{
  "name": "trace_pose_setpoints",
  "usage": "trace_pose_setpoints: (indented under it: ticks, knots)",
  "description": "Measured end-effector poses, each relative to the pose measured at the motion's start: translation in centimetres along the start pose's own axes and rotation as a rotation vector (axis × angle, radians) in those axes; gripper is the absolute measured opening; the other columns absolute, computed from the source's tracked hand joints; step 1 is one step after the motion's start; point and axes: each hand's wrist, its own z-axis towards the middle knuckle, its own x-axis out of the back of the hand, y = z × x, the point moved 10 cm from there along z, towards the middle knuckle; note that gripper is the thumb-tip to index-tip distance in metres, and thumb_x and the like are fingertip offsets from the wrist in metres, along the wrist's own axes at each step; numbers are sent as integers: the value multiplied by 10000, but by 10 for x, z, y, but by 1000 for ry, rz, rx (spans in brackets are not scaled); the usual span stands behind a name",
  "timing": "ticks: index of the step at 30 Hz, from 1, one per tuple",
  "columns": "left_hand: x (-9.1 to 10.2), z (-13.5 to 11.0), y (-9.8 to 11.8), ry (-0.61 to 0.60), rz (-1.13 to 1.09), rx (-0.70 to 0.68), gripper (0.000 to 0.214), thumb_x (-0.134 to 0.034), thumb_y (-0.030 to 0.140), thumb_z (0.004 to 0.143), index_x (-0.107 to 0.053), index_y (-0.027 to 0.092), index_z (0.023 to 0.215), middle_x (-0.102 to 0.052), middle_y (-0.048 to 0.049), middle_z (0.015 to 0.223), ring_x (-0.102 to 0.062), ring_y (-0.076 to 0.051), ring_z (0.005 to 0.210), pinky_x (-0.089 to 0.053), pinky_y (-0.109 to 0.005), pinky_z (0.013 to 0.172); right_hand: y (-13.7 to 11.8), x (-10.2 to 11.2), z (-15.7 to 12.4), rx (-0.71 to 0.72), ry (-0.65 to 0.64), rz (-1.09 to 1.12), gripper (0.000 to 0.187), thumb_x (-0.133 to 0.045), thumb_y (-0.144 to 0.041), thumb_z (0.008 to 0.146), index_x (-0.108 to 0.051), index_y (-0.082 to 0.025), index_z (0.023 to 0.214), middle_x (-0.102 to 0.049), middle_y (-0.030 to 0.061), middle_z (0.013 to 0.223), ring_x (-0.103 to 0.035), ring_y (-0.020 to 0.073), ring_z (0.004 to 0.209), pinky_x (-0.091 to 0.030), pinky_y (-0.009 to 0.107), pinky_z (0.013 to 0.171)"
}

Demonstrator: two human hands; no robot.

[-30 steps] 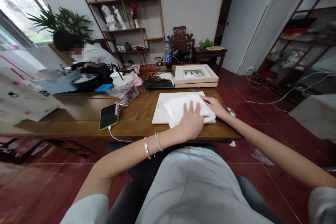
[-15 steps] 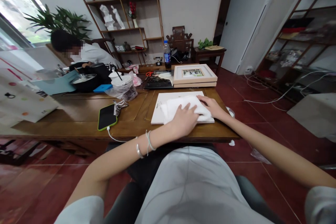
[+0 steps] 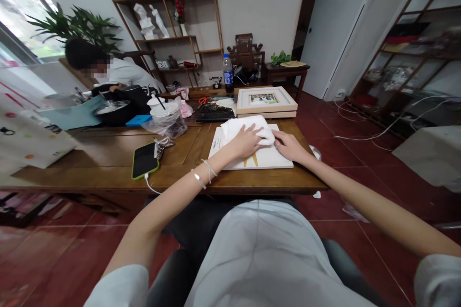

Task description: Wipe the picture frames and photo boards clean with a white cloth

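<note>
My left hand [image 3: 246,142] lies palm down, fingers spread, on a white cloth [image 3: 240,129] bunched at the far part of a flat white board [image 3: 273,158] on the wooden table [image 3: 108,163]. My right hand [image 3: 289,145] rests flat on the board just right of the cloth, fingers stretched toward it. Yellow markings [image 3: 251,159] show on the board below my left hand.
A green-cased phone [image 3: 144,160] on a cable lies left of the board. Behind it stand stacked picture frames [image 3: 266,101], a plastic container [image 3: 166,117], a bottle [image 3: 227,71] and a dark pan [image 3: 115,111]. Another person [image 3: 108,69] sits at the far left. Shelves line the walls.
My left hand has pushed the white cloth away from me to the far part of the board, uncovering the near part and its yellow markings. My right hand stayed at the board's right side.
</note>
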Motion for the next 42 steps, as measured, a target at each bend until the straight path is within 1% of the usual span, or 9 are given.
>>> trace_pose_setpoints:
  ticks: [8,11,14,18,23,27,33,39,42]
  knots:
    - [40,-79,86,-57,-25,-233,294,-441,275,912,-598,270,1160,-360,-39,1450,-273,-277,1346,-287,-484,1041,10,-1,-1,-42,27,-7,413,-444,-104,780,-637,-163,1140,-606,84,1238,-545,257,1170,-404,394,1008]
    - [46,-93,99,-49,-32,-280,278,-451,281,911,-607,261,1140,-368,-31,1446,-274,-255,1350,-275,-442,1065,13,-2,-2,-40,29,-9,392,-449,-121,790,-642,-146,1131,-604,101,1238,-540,254,1177,-408,391,1007]
    - [40,-84,83,-69,-56,-229,289,-452,248,912,-588,256,1167,-363,-42,1448,-282,-243,1350,-289,-435,1059,12,-2,-2,-40,29,-8,400,-452,-117,787,-641,-159,1137,-598,97,1247,-540,259,1176,-406,404,1009]
    - [18,-49,30,-83,-76,-96,324,-431,249,923,-546,267,1226,-346,-66,1455,-246,-264,1363,-296,-478,1042,9,-2,-2,-36,19,-23,401,-443,-126,806,-632,-187,1154,-598,76,1250,-537,248,1181,-387,404,1028]
    - [-2,-6,-29,-4,-92,1,399,-360,404,943,-508,233,1272,-292,-104,1476,-188,-291,1377,-262,-484,1058,12,-3,-2,-63,18,-67,383,-439,-150,820,-630,-140,1152,-592,108,1252,-527,245,1192,-376,395,1039]
    - [-9,2,-39,-7,-65,27,417,-356,409,943,-483,226,1295,-325,-123,1455,-231,-312,1356,-274,-500,1043,12,-3,-2,-67,18,-62,389,-439,-147,815,-631,-138,1153,-597,106,1247,-528,238,1192,-376,388,1040]
    - [5,-31,5,-40,-7,12,352,-395,317,938,-518,298,1267,-259,-101,1489,-194,-362,1362,-297,-568,1003,12,-4,-1,-69,19,-50,386,-439,-152,816,-631,-121,1148,-586,124,1256,-528,240,1192,-370,385,1044]
    - [25,-86,71,-80,24,-70,290,-452,249,907,-618,209,1141,-278,-110,1481,-235,-369,1349,-317,-556,1015,12,-3,-2,-61,31,-34,385,-442,-132,802,-635,-135,1134,-584,117,1260,-527,239,1192,-370,399,1044]
    - [29,-100,82,-87,-18,-114,275,-467,258,900,-625,204,1118,-255,-101,1492,-217,-356,1360,-315,-547,1027,12,-2,-2,-64,36,-19,379,-456,-128,795,-643,-154,1123,-589,103,1256,-528,240,1192,-371,403,1046]
